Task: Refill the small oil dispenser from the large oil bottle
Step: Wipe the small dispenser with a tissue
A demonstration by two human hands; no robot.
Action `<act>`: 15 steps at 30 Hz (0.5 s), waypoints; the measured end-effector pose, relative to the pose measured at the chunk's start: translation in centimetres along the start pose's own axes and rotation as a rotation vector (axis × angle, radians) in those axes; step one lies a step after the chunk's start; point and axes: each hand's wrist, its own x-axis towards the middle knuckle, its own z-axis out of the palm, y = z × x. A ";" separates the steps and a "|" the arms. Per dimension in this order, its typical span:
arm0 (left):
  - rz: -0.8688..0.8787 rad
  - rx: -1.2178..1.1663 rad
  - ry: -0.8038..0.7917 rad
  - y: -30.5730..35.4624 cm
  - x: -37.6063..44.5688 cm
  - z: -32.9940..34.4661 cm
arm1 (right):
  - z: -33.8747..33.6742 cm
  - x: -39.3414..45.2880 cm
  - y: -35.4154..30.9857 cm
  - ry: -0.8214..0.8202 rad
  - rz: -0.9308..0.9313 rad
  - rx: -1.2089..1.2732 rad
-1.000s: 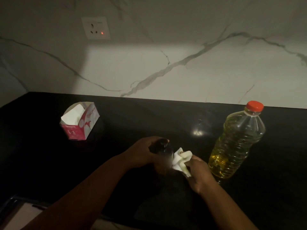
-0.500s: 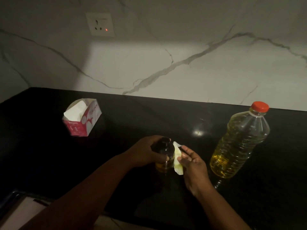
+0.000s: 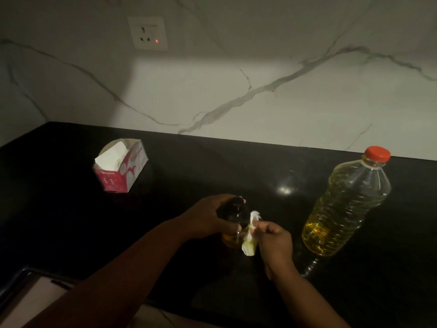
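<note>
Dim kitchen corner, black countertop (image 3: 71, 221) under a white marble-veined backsplash (image 3: 283, 67), wall socket (image 3: 147, 33) with a small red light up at eleven o'clock.

Far left on the counter, at about ten o'clock from the hands: red and white tissue box (image 3: 123, 167), open at the top, a white sheet standing out of it. Well apart from everything else.

Near the middle, slightly toward six o'clock: left hand (image 3: 205, 218) wrapped round the small oil dispenser (image 3: 234, 223) — fingers curled over its dark upper part, yellow oil showing in the clear base below the grip. Dispenser standing upright on or just above the counter; contact with the surface too dark to judge.

Just beside it, at three o'clock from the dispenser: crumpled white tissue (image 3: 251, 237), stained yellowish at its lower end, pressed against the dispenser's side. Right hand (image 3: 275, 240) pinching that tissue, fingers curled in around it.

Farther right, at two o'clock from the hands: large oil bottle (image 3: 345, 209) — clear ribbed plastic, red cap (image 3: 377, 154) screwed on, upright on the counter, yellow oil filling most of it. Near the right hand, not touching it.

Bottom left corner at seven o'clock: pale edge of something below the counter, too dark to identify.
</note>
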 end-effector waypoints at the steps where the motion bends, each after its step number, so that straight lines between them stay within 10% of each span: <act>1: 0.001 0.002 -0.002 -0.1 0.0 0.0 | 0.2 0.2 -0.7 -0.007 -0.016 0.026; 15: -0.015 0.321 0.032 0.7 -0.2 -0.3 | -0.4 -1.1 -1.2 -0.080 -0.111 -0.025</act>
